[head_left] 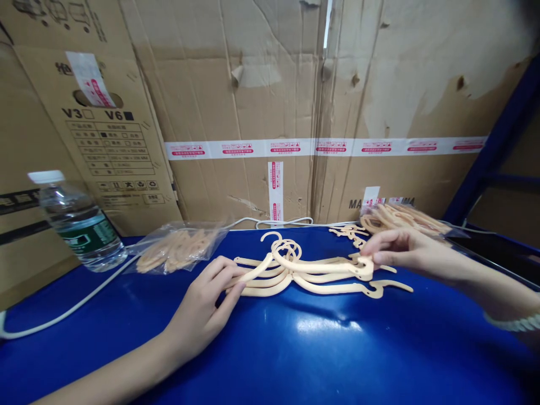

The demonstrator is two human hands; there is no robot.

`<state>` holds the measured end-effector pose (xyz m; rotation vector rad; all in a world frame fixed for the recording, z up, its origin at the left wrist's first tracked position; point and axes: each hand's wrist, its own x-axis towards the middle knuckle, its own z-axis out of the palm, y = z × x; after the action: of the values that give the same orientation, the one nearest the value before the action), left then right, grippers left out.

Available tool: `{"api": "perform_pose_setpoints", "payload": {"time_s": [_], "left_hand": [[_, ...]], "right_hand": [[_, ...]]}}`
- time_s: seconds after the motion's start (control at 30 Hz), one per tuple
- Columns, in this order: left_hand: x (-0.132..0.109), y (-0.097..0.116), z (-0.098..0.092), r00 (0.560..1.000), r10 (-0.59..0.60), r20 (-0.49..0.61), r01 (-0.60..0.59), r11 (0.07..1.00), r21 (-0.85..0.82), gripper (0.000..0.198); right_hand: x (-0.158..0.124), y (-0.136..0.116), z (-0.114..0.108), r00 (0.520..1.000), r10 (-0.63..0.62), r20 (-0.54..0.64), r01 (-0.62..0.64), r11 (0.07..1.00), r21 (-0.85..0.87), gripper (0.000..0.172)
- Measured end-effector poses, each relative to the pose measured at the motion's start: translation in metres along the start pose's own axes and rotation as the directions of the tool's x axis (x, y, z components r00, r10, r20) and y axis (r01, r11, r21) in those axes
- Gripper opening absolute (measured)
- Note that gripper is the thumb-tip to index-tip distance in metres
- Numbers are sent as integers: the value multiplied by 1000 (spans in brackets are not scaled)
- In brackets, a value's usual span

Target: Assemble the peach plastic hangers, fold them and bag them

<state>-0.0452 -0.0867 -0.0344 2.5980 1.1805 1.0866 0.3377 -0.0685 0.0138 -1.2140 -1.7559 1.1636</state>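
Several cream plastic clothes hangers (329, 287) lie in an overlapping stack on the blue table, hooks bunched at the middle. My left hand (211, 301) is closed around the left arm of the topmost hanger (316, 267); its fingertips hide that end. With thumb and fingers, my right hand (392, 247) pinches the notched right end of the same hanger, which looks raised a little off the ones beneath. Loose small cream pieces (348, 232) lie behind, just left of my right hand.
A clear bag of cream parts (181, 250) lies at the left, another bag (405, 219) at the back right. A water bottle (80, 225) stands on the left beside a white cable (71, 315). Cardboard boxes (236, 191) wall the back; a blue post (489, 140) rises at the right.
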Motion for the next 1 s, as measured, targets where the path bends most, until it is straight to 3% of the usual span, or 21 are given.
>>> {"api": "perform_pose_setpoints", "payload": {"time_s": [0.1,0.27,0.43,0.63,0.77,0.87,1.0], "left_hand": [[-1,0,1,997,80,18,-80,995,61,18],[-1,4,1,965,202,166,-222,969,108,19],[-1,7,1,944,215,250,-248,963,105,14],[-1,6,2,948,237,214,-264,958,110,16],[-1,4,3,943,282,176,-305,945,120,18],[-1,3,4,933,325,152,-346,928,137,19],[-1,3,4,920,358,162,-381,913,144,22]], "right_hand": [[-2,-3,-7,992,-23,126,56,961,-271,27],[-4,-2,-8,982,13,188,95,826,-555,17],[-4,8,-11,980,60,189,83,743,-664,7],[-4,15,-15,990,51,129,62,664,-745,8],[-2,9,-6,989,-109,95,145,689,-710,20],[0,3,15,951,-308,37,242,662,-709,26],[-6,0,49,912,-388,136,361,596,-717,29]]}}
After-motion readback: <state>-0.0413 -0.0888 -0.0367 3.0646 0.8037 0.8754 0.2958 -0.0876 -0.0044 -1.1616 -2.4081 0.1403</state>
